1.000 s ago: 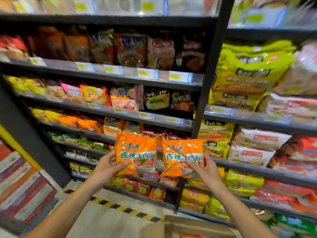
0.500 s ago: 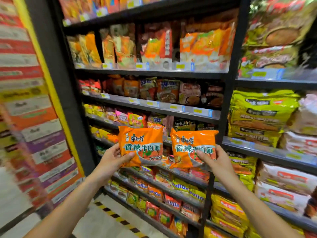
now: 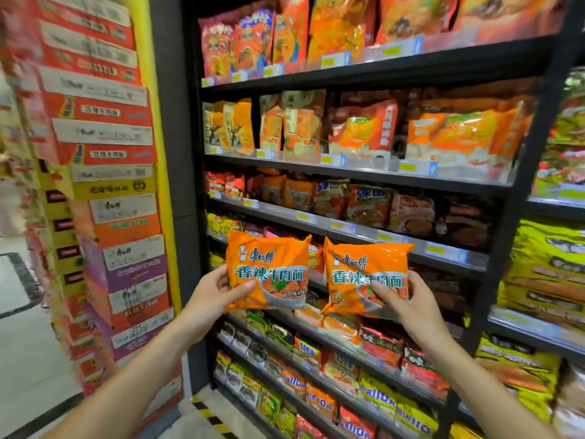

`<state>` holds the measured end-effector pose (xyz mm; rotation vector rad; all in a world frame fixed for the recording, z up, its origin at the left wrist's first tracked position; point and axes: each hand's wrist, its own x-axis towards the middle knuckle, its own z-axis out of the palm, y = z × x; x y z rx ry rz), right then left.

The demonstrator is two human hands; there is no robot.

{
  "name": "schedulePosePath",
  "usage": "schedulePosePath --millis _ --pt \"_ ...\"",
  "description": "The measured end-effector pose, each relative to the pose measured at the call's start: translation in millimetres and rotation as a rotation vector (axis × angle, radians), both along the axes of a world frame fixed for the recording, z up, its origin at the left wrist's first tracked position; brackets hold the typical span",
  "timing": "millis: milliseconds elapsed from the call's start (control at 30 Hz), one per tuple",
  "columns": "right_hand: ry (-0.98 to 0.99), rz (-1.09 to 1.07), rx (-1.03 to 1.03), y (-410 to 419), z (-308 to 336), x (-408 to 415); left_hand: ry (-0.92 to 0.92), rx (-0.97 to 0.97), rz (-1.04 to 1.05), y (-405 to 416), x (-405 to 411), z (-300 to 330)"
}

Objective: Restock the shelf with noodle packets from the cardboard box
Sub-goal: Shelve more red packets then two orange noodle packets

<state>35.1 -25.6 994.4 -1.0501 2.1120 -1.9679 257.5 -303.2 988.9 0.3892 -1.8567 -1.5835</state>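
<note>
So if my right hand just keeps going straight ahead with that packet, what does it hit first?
Probably the dark packets on the shelf directly behind the orange packet your right hand holds, though depth is hard to judge.

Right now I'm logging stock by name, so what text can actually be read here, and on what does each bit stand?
"康师傅" and "香辣牛肉面": on the left orange packet, gripped by the left hand.
"康师傅" and "香辣牛肉面": on the right orange packet, gripped by the right hand.
Small print under both titles: too small.
Yellow shelf price tags: blurred.
Stacked cartons at left: blurred by motion.
Shelf packets behind: unreadable.
</note>
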Motion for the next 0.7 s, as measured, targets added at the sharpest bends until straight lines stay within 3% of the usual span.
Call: schedulePosePath --millis 367,700 --pt "-0.003 -0.091 -0.026 -141.0 13.2 46.8 -0.027 -0.006 -0.023 -147.4 32.8 10.8" --pt "0.000 -0.163 0.016 -204.0 15.8 32.4 -0.002 0.035 -0.096 -231.7 -8.4 -4.2"
